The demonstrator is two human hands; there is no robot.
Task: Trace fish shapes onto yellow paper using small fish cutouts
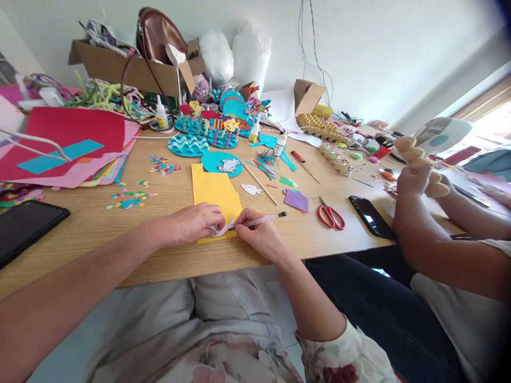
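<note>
Left hand (195,221) palm down, fingers bent and bunched, fingertips on a white cutout (221,231) — pressing it to yellow paper (215,191); can't tell if it also pinches the edge. Right hand (259,234) closed in a writing grip on a pencil (265,218), tip end down at the cutout's right side, exact contact too small to see. The yellow paper lies under both hands and runs on beyond them, flat on the desk (175,260). Step in hand looks like tracing round the cutout; outline's progress can't be read, fingers cover it. Next move seems to call for the left hand keeping firm pressure so the shape doesn't slip, and the right guiding the tip close along the edge, with fingers shifted clear of uncovered stretches. Just beyond the hands: a blue disc (207,161) with a drawn cutout (229,165) on it, then a white fish cutout (251,189) beside a thin stick (261,184). Right of the right hand: purple paper (296,201), red-handled scissors (331,217) lying unused, a phone (371,217) — and farther right a co-worker's hand (415,178) around a lumpy beige object (409,146).
</note>
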